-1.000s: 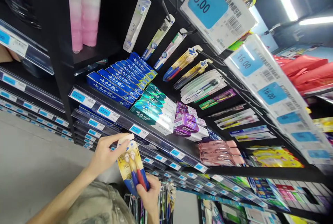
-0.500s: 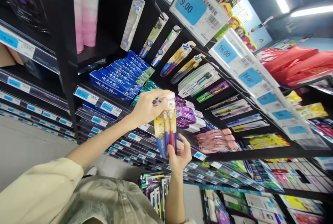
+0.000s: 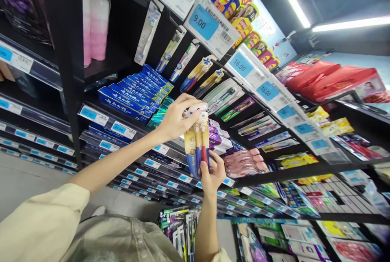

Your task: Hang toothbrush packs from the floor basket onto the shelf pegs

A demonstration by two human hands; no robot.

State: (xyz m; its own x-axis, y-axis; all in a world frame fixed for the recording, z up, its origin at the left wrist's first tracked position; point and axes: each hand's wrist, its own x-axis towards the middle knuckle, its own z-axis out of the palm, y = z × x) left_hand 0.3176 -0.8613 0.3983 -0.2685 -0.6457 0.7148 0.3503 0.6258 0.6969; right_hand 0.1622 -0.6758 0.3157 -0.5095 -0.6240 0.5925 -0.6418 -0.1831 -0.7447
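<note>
I hold a yellow and blue twin toothbrush pack upright in front of a store shelf. My left hand pinches its top edge, near the hang tab. My right hand grips its bottom end from below. The pack shows a blue and a red brush handle. Behind it lie green toothpaste boxes and purple boxes on the shelf. Similar yellow toothbrush packs hang from hooks above and to the right.
Blue toothpaste boxes are stacked on the shelf to the left. Price tags hang on hook ends overhead. Pink packs lie right of my hands. A rack of toothbrush packs stands below. Pink bottles stand on the upper left shelf.
Both hands have raised the toothbrush pack from waist height up to the shelf with the toothpaste boxes; the view has tilted upward, showing more of the top shelf.
</note>
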